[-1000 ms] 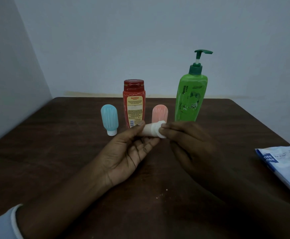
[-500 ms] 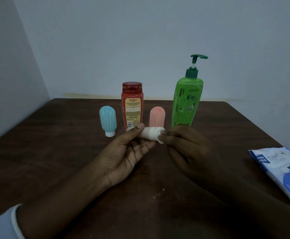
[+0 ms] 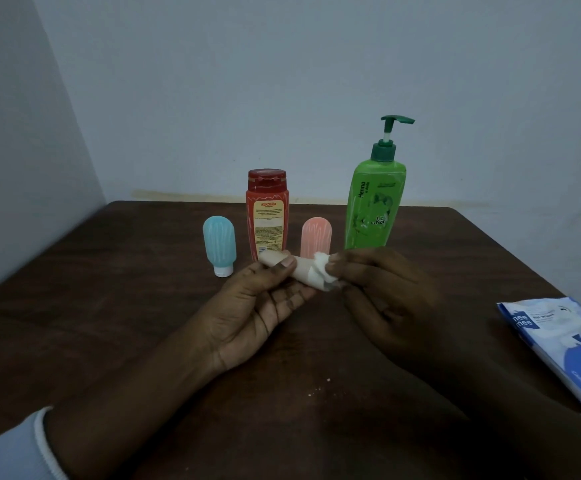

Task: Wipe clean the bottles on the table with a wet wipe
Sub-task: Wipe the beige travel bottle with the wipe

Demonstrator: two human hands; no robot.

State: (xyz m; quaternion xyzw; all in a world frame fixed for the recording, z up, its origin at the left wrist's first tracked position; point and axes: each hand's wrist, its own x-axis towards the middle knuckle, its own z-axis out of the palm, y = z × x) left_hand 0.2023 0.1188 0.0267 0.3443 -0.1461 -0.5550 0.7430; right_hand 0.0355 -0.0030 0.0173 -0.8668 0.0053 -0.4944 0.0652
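Beige travel bottle (image 3: pixel 303 273), held crosswise before the red Karthika bottle (image 3: pixel 267 216): I see the left hand (image 3: pixel 251 313) gripping it, the right hand (image 3: pixel 386 296) pinching a wet wipe (image 3: pixel 322 268) against its end.

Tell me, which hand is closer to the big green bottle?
Right. The right hand is just in front of the green bottle; the left hand is farther left, in front of the red bottle.

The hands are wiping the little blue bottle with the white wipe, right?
No. In the head view the left hand holds a small beige bottle, and the right hand presses the white wipe on it. The little blue bottle stands untouched on the table.
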